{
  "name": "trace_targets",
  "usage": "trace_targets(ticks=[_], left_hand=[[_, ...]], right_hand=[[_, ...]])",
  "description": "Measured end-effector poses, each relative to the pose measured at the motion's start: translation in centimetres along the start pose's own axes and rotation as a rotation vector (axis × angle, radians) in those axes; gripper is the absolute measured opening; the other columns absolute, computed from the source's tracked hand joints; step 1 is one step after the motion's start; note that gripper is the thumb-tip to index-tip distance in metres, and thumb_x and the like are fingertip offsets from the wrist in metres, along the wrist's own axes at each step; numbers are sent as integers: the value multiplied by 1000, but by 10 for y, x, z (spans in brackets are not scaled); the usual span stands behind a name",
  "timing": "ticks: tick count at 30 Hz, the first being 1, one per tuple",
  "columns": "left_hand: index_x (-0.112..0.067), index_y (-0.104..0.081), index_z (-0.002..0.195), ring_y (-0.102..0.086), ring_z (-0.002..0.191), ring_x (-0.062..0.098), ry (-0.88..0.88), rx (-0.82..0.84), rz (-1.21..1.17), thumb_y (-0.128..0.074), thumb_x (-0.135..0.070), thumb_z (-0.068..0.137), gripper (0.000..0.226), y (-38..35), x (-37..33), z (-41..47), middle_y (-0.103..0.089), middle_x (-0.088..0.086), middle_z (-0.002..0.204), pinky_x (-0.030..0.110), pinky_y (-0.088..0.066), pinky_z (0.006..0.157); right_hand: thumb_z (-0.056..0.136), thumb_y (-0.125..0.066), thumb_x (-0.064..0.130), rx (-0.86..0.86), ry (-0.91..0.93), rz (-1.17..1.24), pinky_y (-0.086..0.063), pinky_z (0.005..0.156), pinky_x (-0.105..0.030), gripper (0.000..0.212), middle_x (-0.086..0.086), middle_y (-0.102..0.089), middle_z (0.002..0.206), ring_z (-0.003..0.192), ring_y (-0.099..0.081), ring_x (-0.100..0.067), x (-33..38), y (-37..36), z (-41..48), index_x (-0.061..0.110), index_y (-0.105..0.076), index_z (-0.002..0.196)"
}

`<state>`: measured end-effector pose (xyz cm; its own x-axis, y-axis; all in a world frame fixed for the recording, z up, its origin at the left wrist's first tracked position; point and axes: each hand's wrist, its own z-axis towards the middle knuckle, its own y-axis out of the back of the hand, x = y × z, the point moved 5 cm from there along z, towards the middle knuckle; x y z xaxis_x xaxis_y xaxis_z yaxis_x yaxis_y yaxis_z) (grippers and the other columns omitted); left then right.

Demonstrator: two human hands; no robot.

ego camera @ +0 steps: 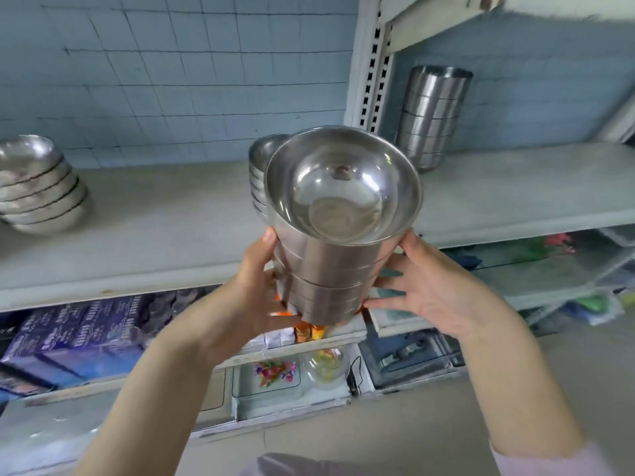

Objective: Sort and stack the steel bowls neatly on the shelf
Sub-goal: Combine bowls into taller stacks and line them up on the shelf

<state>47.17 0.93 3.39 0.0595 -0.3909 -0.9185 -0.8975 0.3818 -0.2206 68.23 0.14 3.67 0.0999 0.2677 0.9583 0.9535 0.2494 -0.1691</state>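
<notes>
Nested steel bowls held between both hands, just off the front edge of the shelf.

The shelf carries a pile of wide bowls at its left end, a tall column of bowls near the back by the upright post, and a shorter pile mid-shelf. The held stack is in the air, tilted, in front of that shorter pile. The left hand cups its side, thumb up and fingers seemingly wrapped behind. The right hand only presses it with spread, straight fingers. The smooth steel could slip from that loose hold, or the tilt could slide the top bowls off. Setting it down carelessly could knock the pile behind.
</notes>
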Motion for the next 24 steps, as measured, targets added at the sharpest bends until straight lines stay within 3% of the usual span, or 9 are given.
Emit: trace_targets(ticks=[4, 7, 10, 12, 14, 16, 19, 22, 24], left_hand=[[-20, -60, 119, -66, 107, 35, 81, 31, -21, -52, -89, 60, 91, -77, 13, 24, -60, 6, 123, 38, -59, 77], [-13, -51, 105, -61, 109, 45, 111, 43, 19, -43, -84, 54, 87, -131, 23, 48, -52, 16, 112, 43, -58, 83], [-12, -55, 118, -63, 97, 34, 131, 51, 1, -40, -80, 60, 91, -173, 31, 73, -58, 11, 110, 50, -54, 92], [-14, -52, 124, -65, 95, 30, 155, 59, -11, -45, -84, 59, 95, -197, 31, 88, -56, 17, 122, 54, -51, 95], [-24, -46, 136, -58, 116, 32, 190, 96, -25, -56, -92, 46, 113, -217, 29, 106, -39, 18, 147, 54, -52, 93], [-35, -40, 143, -51, 126, 34, 210, 140, -36, -59, -94, 36, 123, -238, 21, 123, -37, 9, 151, 46, -58, 82], [-28, -46, 139, -56, 122, 30, 210, 152, -54, -50, -93, 52, 109, -262, 6, 152, -48, 3, 140, 36, -59, 66], [-27, -46, 138, -53, 125, 32, 196, 159, -77, -53, -89, 55, 105, -277, -9, 190, -46, 5, 142, 39, -59, 68], [-26, -46, 139, -48, 130, 33, 188, 167, -100, -55, -85, 57, 101, -285, -18, 215, -42, 5, 146, 41, -59, 70]], right_hand=[[45, -80, 79, -121, -13, 4, -56, 93, -54, 108, -4, -62, 138, 115, -68, -30, -2, 67, -46, 37, -51, 141], [40, -80, 81, -207, -26, 6, -56, 93, -53, 111, -3, -67, 131, 113, -69, -31, -1, 115, -76, 38, -53, 139], [52, -73, 80, -265, -33, 10, -56, 93, -52, 103, -4, -66, 133, 112, -69, -31, 3, 156, -98, 37, -49, 142], [46, -74, 83, -291, -45, 19, -57, 92, -51, 109, -3, -65, 134, 113, -68, -30, 5, 181, -106, 40, -47, 143], [34, -75, 88, -312, -68, 22, -58, 92, -49, 123, -2, -61, 139, 118, -65, -32, 8, 205, -108, 44, -44, 145], [31, -73, 90, -315, -86, 20, -57, 93, -49, 126, -3, -54, 146, 123, -61, -34, 13, 228, -104, 46, -42, 146], [30, -72, 91, -321, -85, 24, -57, 94, -49, 120, -2, -57, 142, 120, -62, -33, 26, 263, -92, 49, -47, 139], [30, -71, 91, -322, -76, 5, -58, 92, -48, 114, 0, -58, 139, 117, -65, -33, 45, 299, -73, 55, -47, 135], [40, -66, 92, -322, -69, -22, -57, 93, -48, 109, 0, -58, 140, 116, -66, -32, 57, 320, -60, 53, -45, 139]])
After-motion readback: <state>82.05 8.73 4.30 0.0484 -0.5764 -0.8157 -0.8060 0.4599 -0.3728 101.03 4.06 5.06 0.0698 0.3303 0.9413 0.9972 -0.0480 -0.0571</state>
